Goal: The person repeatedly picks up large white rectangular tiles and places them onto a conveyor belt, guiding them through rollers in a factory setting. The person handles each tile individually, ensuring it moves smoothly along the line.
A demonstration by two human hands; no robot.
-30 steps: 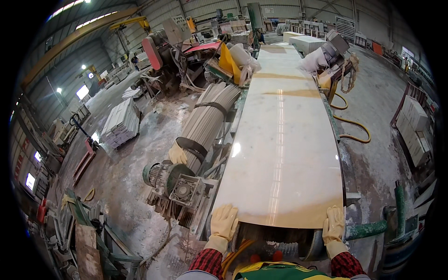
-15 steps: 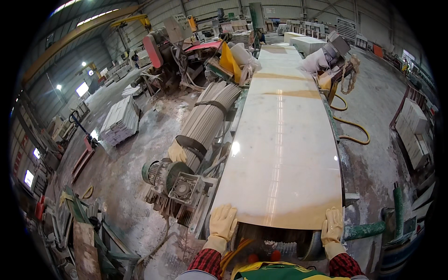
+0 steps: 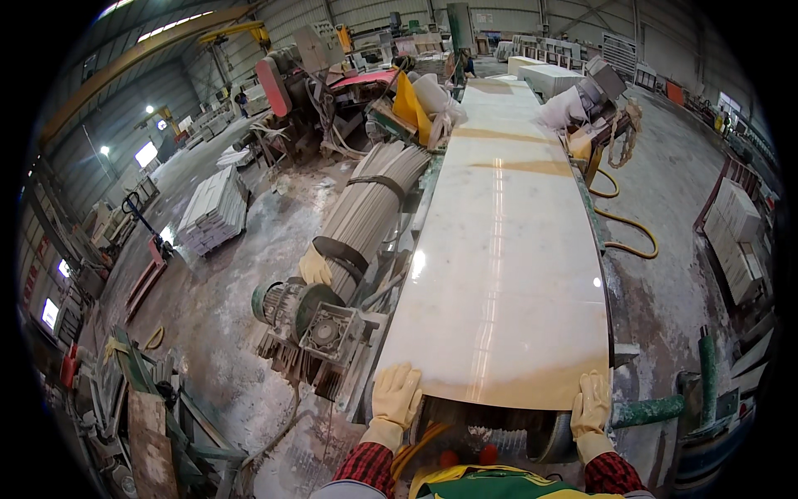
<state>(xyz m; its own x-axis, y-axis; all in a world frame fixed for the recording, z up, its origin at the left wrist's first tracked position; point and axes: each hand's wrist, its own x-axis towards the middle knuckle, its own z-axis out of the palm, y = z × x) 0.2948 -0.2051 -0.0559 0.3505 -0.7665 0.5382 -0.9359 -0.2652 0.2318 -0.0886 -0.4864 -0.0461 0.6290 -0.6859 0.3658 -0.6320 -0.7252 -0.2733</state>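
A long polished white stone slab [image 3: 507, 274] with tan bands runs away from me down the middle. Its near end has a wide tan patch. My left hand [image 3: 396, 395], in a cream rubber glove, lies on the slab's near left corner with its fingers stretched forward. At the near right corner, my right hand [image 3: 591, 403], gloved alike, rests with its fingers pointing ahead along the edge. Neither hand is wrapped round anything that I can see; the undersides are hidden. Below the slab's near edge, part of a metal roller [image 3: 555, 442] shows.
Left of the slab sit a dirty electric motor [image 3: 287, 303], a strapped bundle of long strips [image 3: 366, 208] and a loose glove [image 3: 315, 268]. Machine heads flank the far part, one with a yellow guard [image 3: 411, 108]. A green pipe [image 3: 652, 412] lies right; scrap boards [image 3: 150, 432] pile lower left.
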